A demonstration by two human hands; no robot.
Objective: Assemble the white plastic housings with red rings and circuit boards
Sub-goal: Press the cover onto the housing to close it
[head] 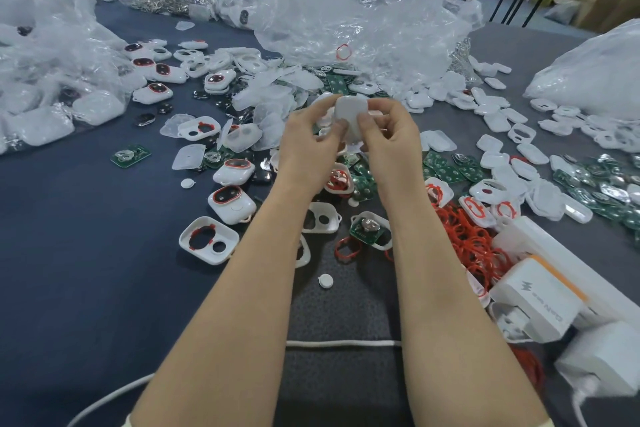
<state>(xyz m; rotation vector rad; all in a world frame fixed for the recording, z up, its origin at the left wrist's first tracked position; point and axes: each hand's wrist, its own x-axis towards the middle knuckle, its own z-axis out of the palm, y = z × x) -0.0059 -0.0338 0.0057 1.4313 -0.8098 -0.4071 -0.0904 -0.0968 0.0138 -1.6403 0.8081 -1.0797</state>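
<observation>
Held up over the dark table, between both hands: one white plastic housing, smooth side toward the camera. Pinched at its left edge by the left hand and at its right edge by the right hand, thumbs in front, fingers curled behind. Just beside the right forearm, a heap of red rings; farther off, green circuit boards.

Open lane: bare table front-left, with only a white cable running along the near edge. Centre is littered with white housings, and circuit boards lie beyond to the right. Front-right is blocked by piled red rings and white adapters. Plastic bags wall off the back and far left.
</observation>
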